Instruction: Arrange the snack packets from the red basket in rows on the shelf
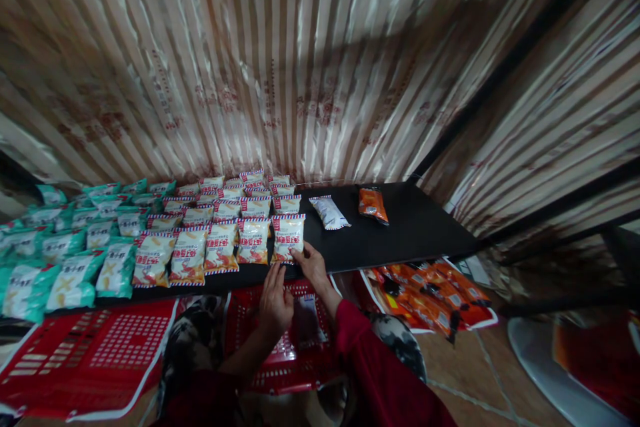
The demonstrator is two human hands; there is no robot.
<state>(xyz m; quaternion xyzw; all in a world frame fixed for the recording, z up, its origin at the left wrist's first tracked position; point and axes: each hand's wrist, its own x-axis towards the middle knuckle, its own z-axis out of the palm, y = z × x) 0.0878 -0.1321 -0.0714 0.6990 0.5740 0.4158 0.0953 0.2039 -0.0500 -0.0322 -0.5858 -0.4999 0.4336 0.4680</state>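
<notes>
A white and orange snack bag (289,235) with red lettering and striped ends stands at the right end of the front row on the black shelf. My right hand (313,268) pinches its lower right corner. Just below the same bag, my left hand (276,300) has its fingers stretched out, with their tips close to the bag's bottom edge; whether they touch it I cannot tell. To the left, a matching snack bag (253,241) leans in the same row, with several more beside and behind it.
Teal snack bags (75,280) fill the shelf's left part. A silver-white packet (329,212) and an orange packet (373,205) lie on the black shelf (410,233). Below are a red basket (115,340), another red basket (280,373) between my legs, and several orange packets (430,293).
</notes>
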